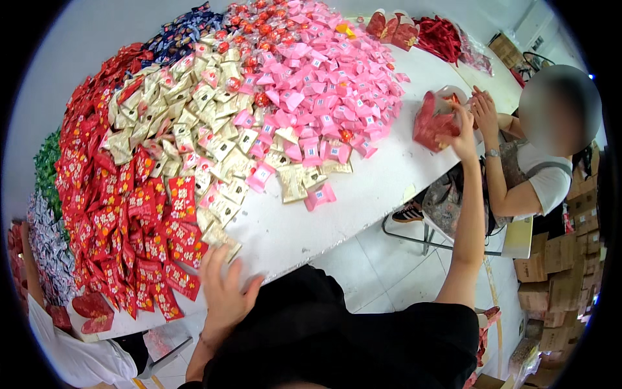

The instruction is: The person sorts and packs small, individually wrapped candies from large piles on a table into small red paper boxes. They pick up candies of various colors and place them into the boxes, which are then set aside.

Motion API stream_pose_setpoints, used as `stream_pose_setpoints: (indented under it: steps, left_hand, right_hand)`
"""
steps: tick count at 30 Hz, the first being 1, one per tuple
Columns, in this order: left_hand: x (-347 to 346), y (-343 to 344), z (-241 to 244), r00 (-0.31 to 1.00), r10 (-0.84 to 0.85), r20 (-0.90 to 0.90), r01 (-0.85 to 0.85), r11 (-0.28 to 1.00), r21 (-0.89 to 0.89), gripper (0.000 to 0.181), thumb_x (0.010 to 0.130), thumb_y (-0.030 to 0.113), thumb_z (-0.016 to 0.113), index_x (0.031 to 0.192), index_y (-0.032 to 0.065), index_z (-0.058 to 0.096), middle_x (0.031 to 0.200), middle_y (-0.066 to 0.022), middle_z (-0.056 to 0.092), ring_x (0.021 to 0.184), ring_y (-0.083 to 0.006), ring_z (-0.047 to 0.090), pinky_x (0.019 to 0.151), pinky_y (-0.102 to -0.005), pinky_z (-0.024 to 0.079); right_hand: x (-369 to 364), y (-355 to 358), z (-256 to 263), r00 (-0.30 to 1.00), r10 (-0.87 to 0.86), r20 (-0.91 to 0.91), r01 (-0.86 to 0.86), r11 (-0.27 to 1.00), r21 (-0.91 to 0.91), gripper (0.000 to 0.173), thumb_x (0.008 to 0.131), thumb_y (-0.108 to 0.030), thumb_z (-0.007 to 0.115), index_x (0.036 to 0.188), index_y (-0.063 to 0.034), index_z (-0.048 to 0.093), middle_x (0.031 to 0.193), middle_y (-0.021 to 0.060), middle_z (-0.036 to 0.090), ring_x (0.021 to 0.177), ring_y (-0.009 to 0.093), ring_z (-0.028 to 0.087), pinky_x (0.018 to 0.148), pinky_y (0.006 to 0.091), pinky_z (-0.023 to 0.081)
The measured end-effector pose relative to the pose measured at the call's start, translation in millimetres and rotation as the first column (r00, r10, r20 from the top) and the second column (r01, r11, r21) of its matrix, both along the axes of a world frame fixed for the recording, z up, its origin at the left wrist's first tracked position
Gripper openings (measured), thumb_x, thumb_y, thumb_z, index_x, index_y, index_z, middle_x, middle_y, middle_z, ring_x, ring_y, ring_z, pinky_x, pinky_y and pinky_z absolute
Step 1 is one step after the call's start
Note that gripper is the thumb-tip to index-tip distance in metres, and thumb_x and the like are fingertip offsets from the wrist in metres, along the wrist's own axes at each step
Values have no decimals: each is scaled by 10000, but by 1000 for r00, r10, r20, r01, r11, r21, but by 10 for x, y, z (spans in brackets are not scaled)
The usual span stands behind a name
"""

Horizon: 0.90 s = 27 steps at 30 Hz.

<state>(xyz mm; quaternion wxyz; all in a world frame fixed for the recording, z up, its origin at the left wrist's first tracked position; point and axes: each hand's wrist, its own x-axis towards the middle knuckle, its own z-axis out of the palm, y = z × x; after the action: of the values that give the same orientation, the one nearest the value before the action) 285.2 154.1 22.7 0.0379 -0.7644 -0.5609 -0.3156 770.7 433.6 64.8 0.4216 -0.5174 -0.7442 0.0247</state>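
My left hand (226, 287) is at the front edge of the white table (311, 233), fingers spread. Its fingertips reach a cream candy packet (221, 239) and hold nothing that I can see. To its left spreads a heap of red flowered packets (141, 209). My right hand (461, 136) is stretched far to the right, its thumb and fingers on a red paper gift box (430, 121). Red-wrapped pieces show inside the box's opening. Pink-wrapped candies (316, 102) and cream packets (194, 112) lie piled between my hands.
A seated co-worker (529, 185) has both hands close beside the box. Another person's white sleeve (73, 345) shows at lower left, near a red box (92, 313). Folded red boxes (393, 29) and red ribbons (437, 39) lie at the back. Cardboard cartons (559, 257) are stacked at right.
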Motion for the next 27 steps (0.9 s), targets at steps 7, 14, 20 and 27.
stream_pose_setpoints:
  steps: [7,14,20,27]
  left_hand:
    - [42,-29,-137,940,251,-229,-242,968,68,519,785,356,659,1091,-14,463,1137,-215,502,1026,-399,474,851,-505,420]
    - [-17,34,-113,930,250,-268,-274,960,-55,543,756,397,644,1066,-21,494,1067,-234,534,955,-390,510,818,-483,438]
    - [5,11,-41,931,267,-247,-295,952,-82,521,745,404,665,1039,-1,523,1079,-219,543,971,-372,513,817,-468,449]
    - [-54,-7,-22,976,213,-44,-215,976,-38,413,777,361,680,1040,62,568,1130,-163,557,1043,-307,536,837,-427,465]
  right_hand:
    - [789,1658,88,998,-63,-18,60,985,-162,829,450,-12,733,1226,-248,564,1498,121,201,1374,332,163,1103,427,187]
    - [651,3112,-217,940,-296,168,295,955,33,941,488,-97,706,1361,-292,415,1501,230,73,1364,466,48,1116,470,105]
    - [-29,3682,-270,936,-336,110,313,932,184,955,560,-163,663,1427,-211,263,1438,320,156,1325,509,125,1093,518,134]
    - [239,3200,310,936,-310,170,205,867,454,848,662,-454,742,1295,13,427,1264,218,483,1162,355,452,978,417,358]
